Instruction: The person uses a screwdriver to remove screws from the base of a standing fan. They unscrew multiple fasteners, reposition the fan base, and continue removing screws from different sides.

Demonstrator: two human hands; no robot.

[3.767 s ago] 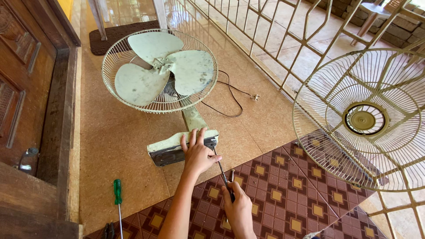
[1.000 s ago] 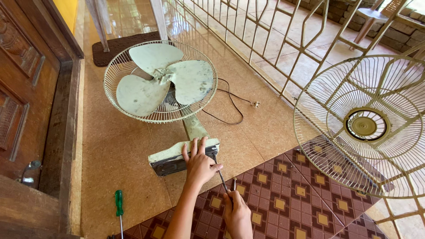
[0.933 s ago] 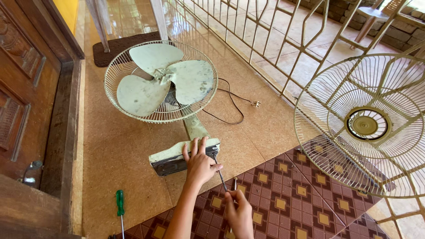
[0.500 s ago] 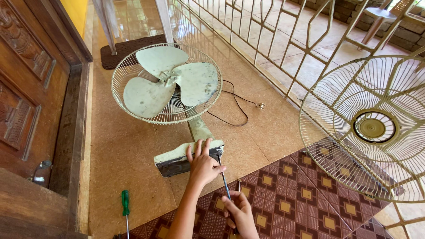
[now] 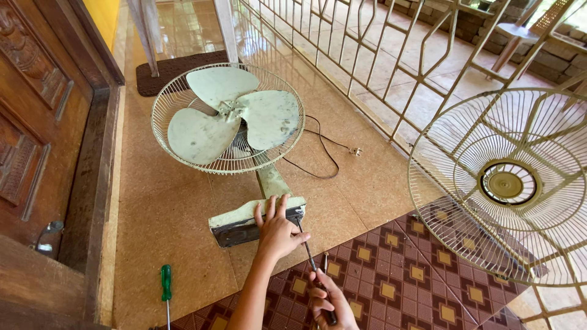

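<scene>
The right hand's grip [image 5: 327,305] stays pinched round a screwdriver [image 5: 309,253] at lower centre, tip at the fan base [image 5: 254,220] – the left hand [image 5: 276,231], fingers spread, still presses it down – little has shifted, so the screw work looks unfinished.

Loose grille [image 5: 507,183] right of fan [image 5: 229,119]
</scene>
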